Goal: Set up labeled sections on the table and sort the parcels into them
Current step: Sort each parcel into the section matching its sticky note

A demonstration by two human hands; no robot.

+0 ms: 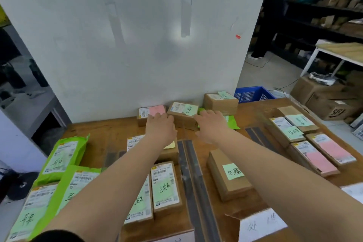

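Note:
Both arms reach to the far edge of the wooden table. My left hand hovers with spread fingers just in front of a small box with a pink note. My right hand is open next to a cardboard box with a green note, fingertips at its right corner. Neither hand holds anything. Dark tape strips divide the table into sections. Green mailers lie at the left, labeled boxes in the middle, a box with a green note right of the tape.
Several boxes with green and pink notes lie at the right. A stacked box stands against the white wall. A white label sheet lies at the near edge. A blue crate, floor cartons, shelves and a person stand beyond.

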